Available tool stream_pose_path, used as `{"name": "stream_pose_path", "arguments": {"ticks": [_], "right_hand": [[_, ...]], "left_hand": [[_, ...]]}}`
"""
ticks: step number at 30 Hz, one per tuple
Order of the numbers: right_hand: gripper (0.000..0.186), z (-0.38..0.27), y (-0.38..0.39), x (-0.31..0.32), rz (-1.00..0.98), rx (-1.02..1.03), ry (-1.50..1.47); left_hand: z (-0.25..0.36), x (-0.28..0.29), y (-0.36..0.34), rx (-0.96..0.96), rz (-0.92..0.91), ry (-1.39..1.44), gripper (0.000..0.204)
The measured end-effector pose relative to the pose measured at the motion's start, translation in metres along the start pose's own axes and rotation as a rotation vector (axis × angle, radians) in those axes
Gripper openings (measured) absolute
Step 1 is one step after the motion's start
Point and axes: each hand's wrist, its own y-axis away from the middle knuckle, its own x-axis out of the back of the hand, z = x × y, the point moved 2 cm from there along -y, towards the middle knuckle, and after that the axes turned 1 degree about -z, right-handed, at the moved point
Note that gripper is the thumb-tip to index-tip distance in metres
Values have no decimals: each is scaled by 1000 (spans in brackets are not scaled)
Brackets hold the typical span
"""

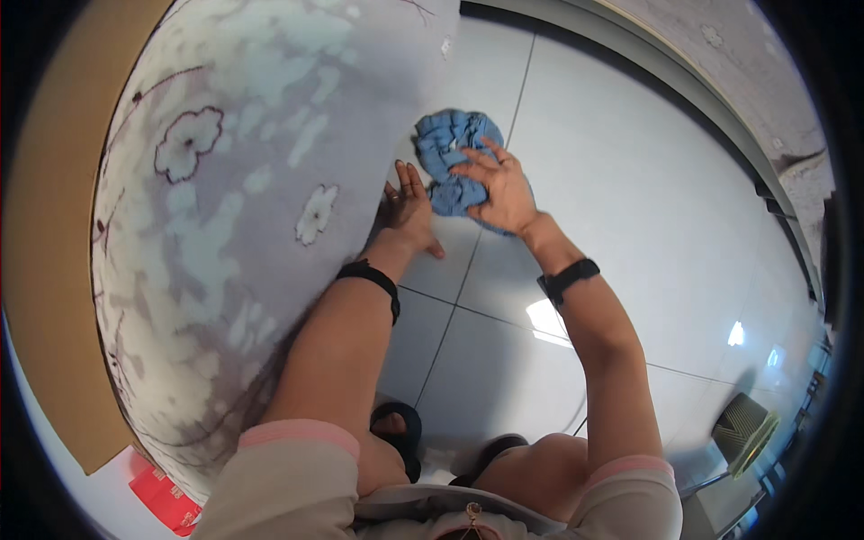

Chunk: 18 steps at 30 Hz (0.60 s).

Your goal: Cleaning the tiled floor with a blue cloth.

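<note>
A crumpled blue cloth (443, 142) with a gathered, ruffled look lies on the tiled floor beside the bed. My right hand (506, 191) rests on its right side, fingers spread over the fabric and covering part of it. Just left of the cloth, my left hand (411, 216) is close to the bed's side, its fingers stretched out and its thumb apart. Nothing shows in the left hand; some of its fingers are partly hidden in shadow by the bed. Each wrist wears a black band.
On the left stands a bed with a pale flowered cover (261, 180) and a brown board (72, 225) along its edge. A red packet (164, 498) lies at lower left. A patterned bin-like object (743, 434) is at lower right. My slippered foot (396, 436) is below.
</note>
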Motion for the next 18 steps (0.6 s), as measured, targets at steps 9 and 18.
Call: {"name": "stream_pose_path", "arguments": {"ticks": [9, 18], "right_hand": [[65, -75, 172, 17, -340, 27, 13], [66, 47, 123, 54, 331, -308, 241]], "left_hand": [[-1, -2, -5, 7, -51, -154, 144], [48, 21, 53, -205, -84, -130, 45]]}}
